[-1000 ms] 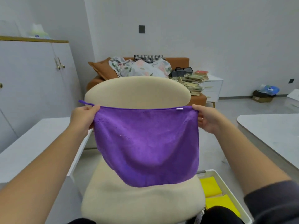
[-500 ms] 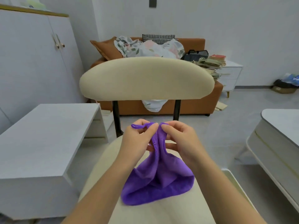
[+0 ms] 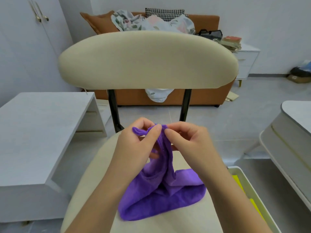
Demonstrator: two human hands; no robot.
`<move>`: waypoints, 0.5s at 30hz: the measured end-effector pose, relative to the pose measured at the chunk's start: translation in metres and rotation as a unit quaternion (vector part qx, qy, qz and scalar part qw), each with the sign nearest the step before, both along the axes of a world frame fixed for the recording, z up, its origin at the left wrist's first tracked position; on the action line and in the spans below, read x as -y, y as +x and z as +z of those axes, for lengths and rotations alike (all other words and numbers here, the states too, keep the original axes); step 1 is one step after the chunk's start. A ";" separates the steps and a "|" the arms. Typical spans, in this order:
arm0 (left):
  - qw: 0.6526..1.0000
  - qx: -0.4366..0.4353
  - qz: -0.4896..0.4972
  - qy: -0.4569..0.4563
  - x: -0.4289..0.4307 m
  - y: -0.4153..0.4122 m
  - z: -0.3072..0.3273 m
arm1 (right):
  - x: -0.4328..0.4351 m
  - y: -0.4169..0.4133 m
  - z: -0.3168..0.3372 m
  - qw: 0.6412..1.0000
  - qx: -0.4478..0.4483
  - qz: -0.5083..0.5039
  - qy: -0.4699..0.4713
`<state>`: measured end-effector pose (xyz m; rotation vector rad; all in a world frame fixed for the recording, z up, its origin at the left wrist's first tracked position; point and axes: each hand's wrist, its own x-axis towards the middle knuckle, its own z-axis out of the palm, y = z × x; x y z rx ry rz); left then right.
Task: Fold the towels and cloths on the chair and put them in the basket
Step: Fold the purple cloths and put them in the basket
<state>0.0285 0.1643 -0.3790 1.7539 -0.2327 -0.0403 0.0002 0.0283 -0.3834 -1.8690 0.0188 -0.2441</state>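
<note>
Chair (image 3: 148,59) fills the centre of view, with its cream backrest at 12 o'clock and its seat running down to 6 o'clock; the seat serves as the folding surface. Basket (image 3: 249,185), white-walled, stands at 4 o'clock just beside the seat, apparently placed for easy deposit. Yellow cloths (image 3: 235,178) already lie inside it.

Purple cloth (image 3: 161,200) is doubled over. Its fold rests on the seat toward 6 o'clock, and its upper edges are gathered and lifted at centre.

Left hand (image 3: 133,148) pinches one top corner between thumb and forefinger. Right hand (image 3: 190,145) pinches the other. Both grips are closed on the cloth, close together. Judgement: the corners are being matched to align the edges for the first fold.

Hanging loop (image 3: 137,132) protrudes at the left grip, toward 11 o'clock.
</note>
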 end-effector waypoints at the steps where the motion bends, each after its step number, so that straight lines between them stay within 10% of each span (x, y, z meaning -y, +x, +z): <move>1: 1.000 -0.007 -0.014 0.000 -0.001 0.000 -0.001 | 0.001 -0.001 -0.001 1.000 -0.002 0.004 -0.022; 15: 0.992 -0.017 -0.117 0.051 -0.021 -0.002 0.015 | 0.007 -0.013 0.007 0.993 0.069 0.026 -0.097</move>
